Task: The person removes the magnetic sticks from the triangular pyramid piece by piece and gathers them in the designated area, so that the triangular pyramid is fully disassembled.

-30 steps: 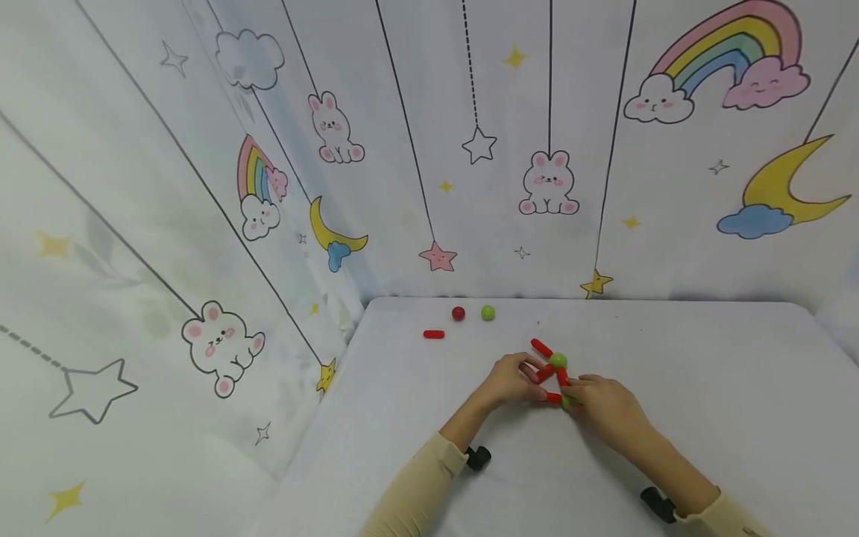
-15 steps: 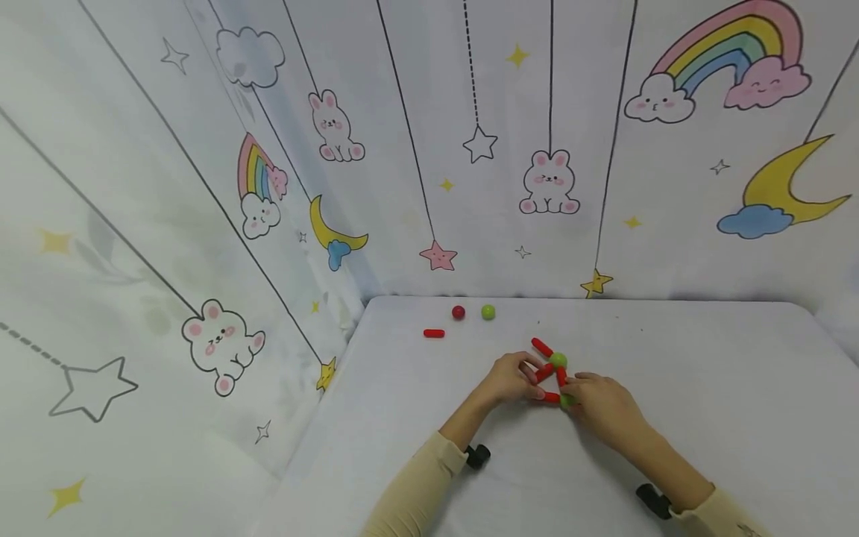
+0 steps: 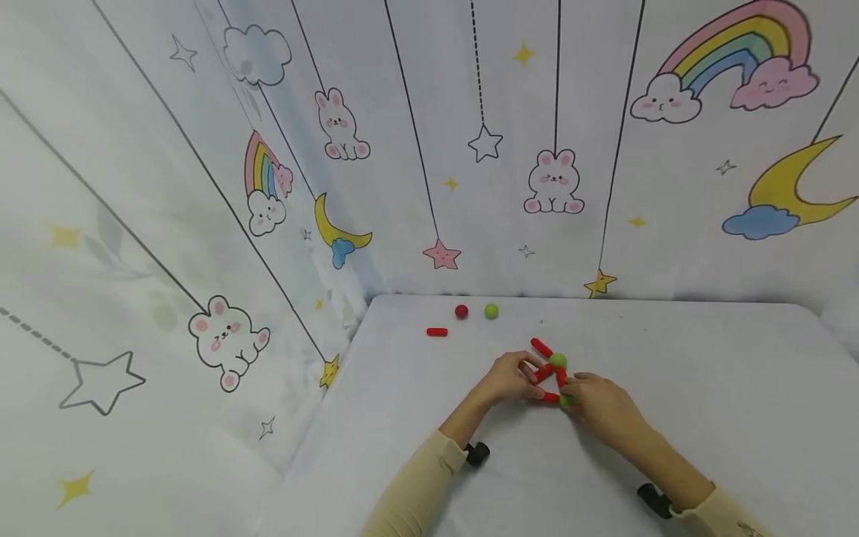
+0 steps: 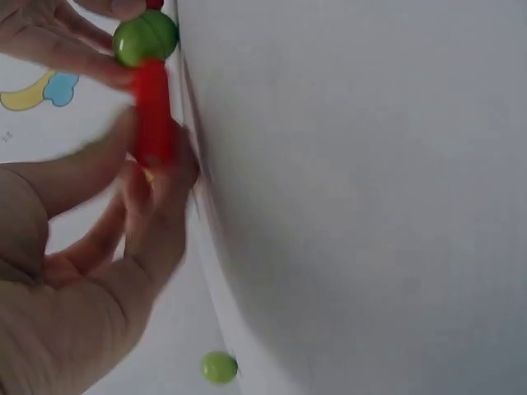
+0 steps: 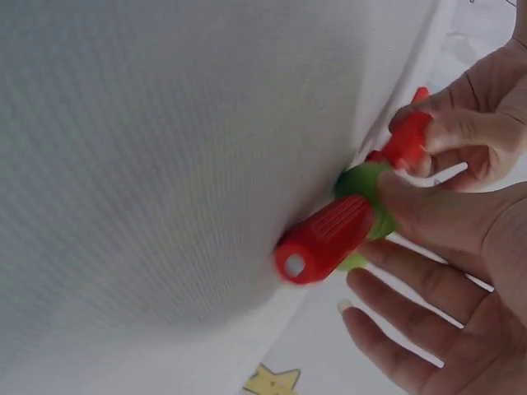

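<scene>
My left hand [image 3: 511, 377] pinches a red rod [image 4: 154, 115] whose far end meets a green ball [image 4: 146, 39]. In the head view this near red rod [image 3: 550, 397] runs from the left fingers to the near green ball [image 3: 567, 400]. My right hand [image 3: 607, 406] pinches that same green ball [image 5: 362, 185] between thumb and fingers. Another red rod [image 5: 325, 239] with a silvery end juts from it in the right wrist view. A farther green ball [image 3: 558, 361] joins several red rods, one pointing away to the upper left [image 3: 540, 347]. The right hand partly hides the near ball.
Toward the back left of the white table [image 3: 403, 418] lie a loose red rod [image 3: 437, 332], a red ball [image 3: 461, 311] and a green ball [image 3: 491, 311]. A patterned curtain [image 3: 396, 149] hangs behind and on the left. Each wrist wears a black camera.
The head view has shifted slightly. Both hands keep their grip, and the joined rods and balls stay in nearly the same place.
</scene>
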`<state>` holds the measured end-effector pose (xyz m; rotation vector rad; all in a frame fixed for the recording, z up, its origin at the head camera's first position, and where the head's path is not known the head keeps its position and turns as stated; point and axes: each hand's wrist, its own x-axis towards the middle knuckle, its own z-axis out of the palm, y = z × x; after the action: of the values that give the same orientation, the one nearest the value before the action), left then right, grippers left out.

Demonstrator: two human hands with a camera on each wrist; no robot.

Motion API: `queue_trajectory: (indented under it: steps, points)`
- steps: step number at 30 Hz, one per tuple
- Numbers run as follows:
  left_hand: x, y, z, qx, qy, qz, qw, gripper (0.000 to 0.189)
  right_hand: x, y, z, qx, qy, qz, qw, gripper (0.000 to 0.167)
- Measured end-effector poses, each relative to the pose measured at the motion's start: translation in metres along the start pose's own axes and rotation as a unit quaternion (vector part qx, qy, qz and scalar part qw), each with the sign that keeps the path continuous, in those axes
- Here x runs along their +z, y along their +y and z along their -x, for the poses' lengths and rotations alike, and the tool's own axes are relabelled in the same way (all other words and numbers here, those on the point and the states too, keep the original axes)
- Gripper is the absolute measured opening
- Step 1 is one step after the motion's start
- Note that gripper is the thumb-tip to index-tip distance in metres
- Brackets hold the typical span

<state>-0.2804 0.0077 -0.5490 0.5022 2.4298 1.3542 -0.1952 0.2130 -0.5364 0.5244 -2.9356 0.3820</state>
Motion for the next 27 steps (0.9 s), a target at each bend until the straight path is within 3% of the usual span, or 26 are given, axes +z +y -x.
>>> queue_trajectory:
  steps: [9, 15, 24, 27]
  points:
    - [-0.034, -0.006, 0.001, 0.015, 0.054, 0.035, 0.9978, 0.046, -0.005, 0.005, 0.002, 0.036, -0.033, -0.004, 0.9988, 0.025]
    - [-0.05, -0.018, 0.007, -0.012, 0.08, 0.049, 0.9955, 0.045, -0.002, 0.003, 0.005, 0.035, -0.043, -0.006, 0.9984, 0.027]
    - [-0.082, -0.037, 0.013, -0.023, 0.116, 0.101, 0.9879, 0.044, -0.004, 0.002, 0.008, 0.063, -0.04, -0.029, 0.9968, 0.031]
    - [-0.092, -0.045, 0.015, -0.033, 0.133, 0.107, 0.9848, 0.045, -0.005, 0.002, 0.009, 0.054, -0.033, -0.026, 0.9977, 0.032]
